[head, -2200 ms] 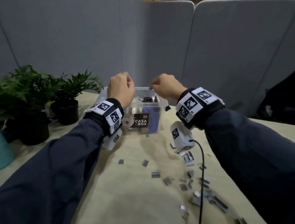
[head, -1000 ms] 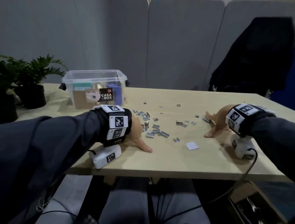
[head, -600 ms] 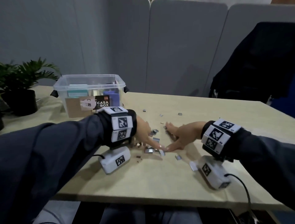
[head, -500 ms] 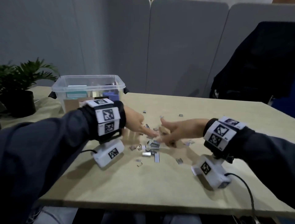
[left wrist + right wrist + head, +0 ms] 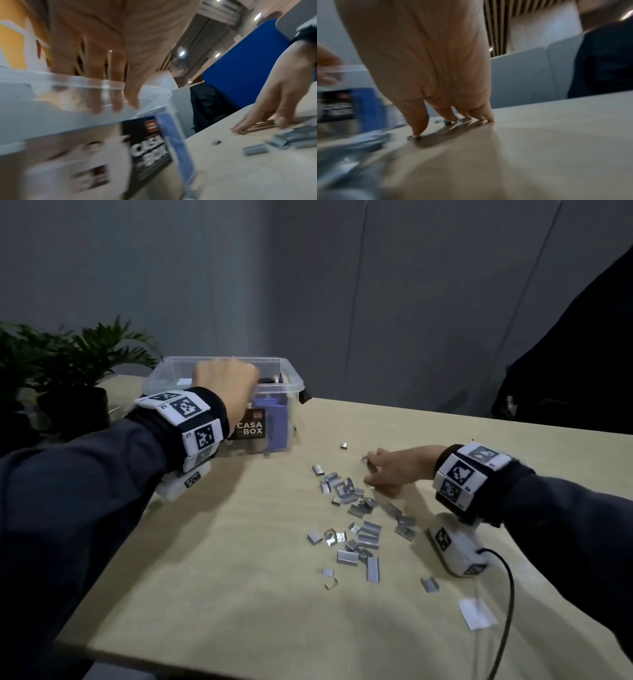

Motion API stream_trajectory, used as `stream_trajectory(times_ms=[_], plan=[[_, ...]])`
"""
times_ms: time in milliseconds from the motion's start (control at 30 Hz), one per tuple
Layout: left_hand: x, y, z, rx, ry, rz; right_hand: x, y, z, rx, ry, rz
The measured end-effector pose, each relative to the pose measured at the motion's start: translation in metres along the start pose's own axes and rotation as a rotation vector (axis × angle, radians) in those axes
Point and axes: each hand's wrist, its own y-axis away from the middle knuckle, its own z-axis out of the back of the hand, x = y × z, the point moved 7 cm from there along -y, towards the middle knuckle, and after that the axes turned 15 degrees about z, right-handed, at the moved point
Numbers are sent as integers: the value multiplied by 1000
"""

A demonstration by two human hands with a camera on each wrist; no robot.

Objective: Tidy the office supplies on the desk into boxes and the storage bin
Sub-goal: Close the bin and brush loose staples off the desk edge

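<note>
Two hands work apart. At the left, the left hand hangs over the clear plastic storage bin, fingers pointing down past its rim; whether they still pinch anything I cannot tell. Right of the bin, small silver staple strips lie scattered on the pale wooden desk, just left of and below the right hand, which rests its straight fingertips on the desk and is clearly nearer to them.

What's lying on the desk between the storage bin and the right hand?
In the head view, mostly bare desk separates the storage bin from the right hand, with one lone staple strip there; the main staple pile sits nearer.
</note>
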Motion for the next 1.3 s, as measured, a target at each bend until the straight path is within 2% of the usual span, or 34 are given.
stream_trajectory(times_ms=[100,233,367,467,533,633,767,867,1000,1133,1233,1300], plan=[[14,-6,0,-26,40,21,29,-16,7,-41,-102,59],[27,-19,7,-95,109,71,38,-47,26,-61,63,40],[33,-31,12,-118,167,65,57,-64,19,84,215,83],[34,-42,17,-94,208,66,75,-60,27,158,149,168],[34,-50,20,-78,237,67,79,-66,43,88,97,188],[33,-57,22,-67,252,75,80,-92,57,-16,191,205],[32,-64,22,-67,243,88,95,-116,60,-45,237,262],[32,-70,24,-47,231,87,103,-124,54,13,202,301],[29,-75,26,-29,228,86,124,-110,39,142,246,405],[22,-71,25,-19,217,84,151,-84,23,147,250,600],[15,-61,24,-37,180,66,162,-61,11,117,396,629],[11,-53,22,-46,164,59,159,-45,0,159,599,621]])
